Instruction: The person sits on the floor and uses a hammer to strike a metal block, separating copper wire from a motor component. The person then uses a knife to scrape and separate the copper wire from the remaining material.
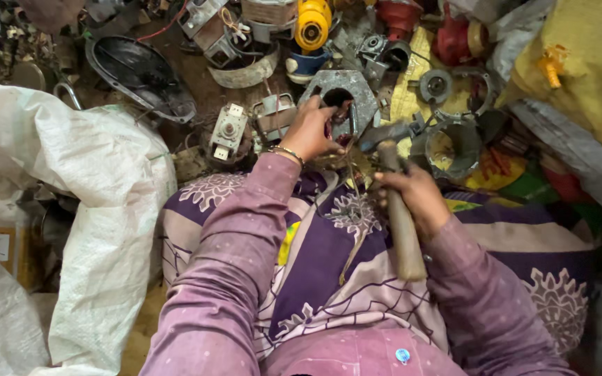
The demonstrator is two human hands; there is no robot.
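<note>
Left hand [309, 131] grips a small metal tool [352, 120] against a grey motor housing [357, 89]. Right hand [412, 195] clasps a wooden-handled hammer [400, 223].

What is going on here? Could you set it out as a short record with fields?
Setting: a person seated among heaps of scrap motor parts, patterned purple cloth over the lap
Left hand: grips a small tool at the hole of a grey metal plate
Right hand: holds a hammer by its wooden handle, head toward the plate
Nearby left: white woven sack
Nearby top: yellow motor part, dark round cover
Unclear: what the small tool is
</note>
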